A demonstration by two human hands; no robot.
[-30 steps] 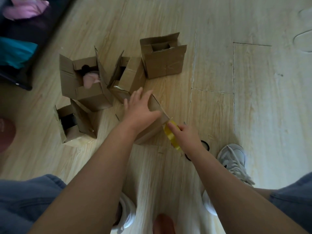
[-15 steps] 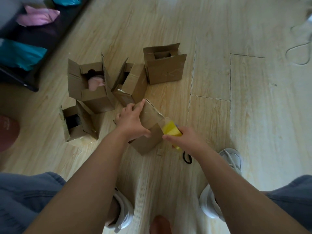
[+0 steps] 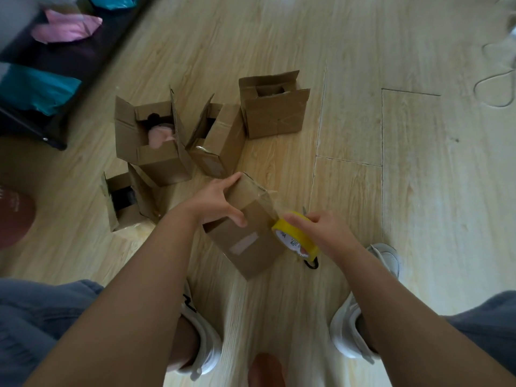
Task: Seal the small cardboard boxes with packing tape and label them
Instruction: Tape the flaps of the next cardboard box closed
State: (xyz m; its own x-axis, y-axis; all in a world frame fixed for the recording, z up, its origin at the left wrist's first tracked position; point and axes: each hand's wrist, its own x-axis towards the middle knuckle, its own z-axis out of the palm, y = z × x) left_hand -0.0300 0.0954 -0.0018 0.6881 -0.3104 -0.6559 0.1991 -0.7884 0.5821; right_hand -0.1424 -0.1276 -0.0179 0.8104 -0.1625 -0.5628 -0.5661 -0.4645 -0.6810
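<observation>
Head view is showing the left hand [image 3: 215,203] clamping its grip on the closed cardboard box [image 3: 248,233], while the right hand [image 3: 321,233] is gripping the yellow tape roll [image 3: 296,237] just beside the box's right edge.

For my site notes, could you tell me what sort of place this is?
Probably a room at home, not a packing shop: the boxes stand on a wood-look floor, pink cloth lies on dark furniture, and the person squats in sneakers.
</observation>
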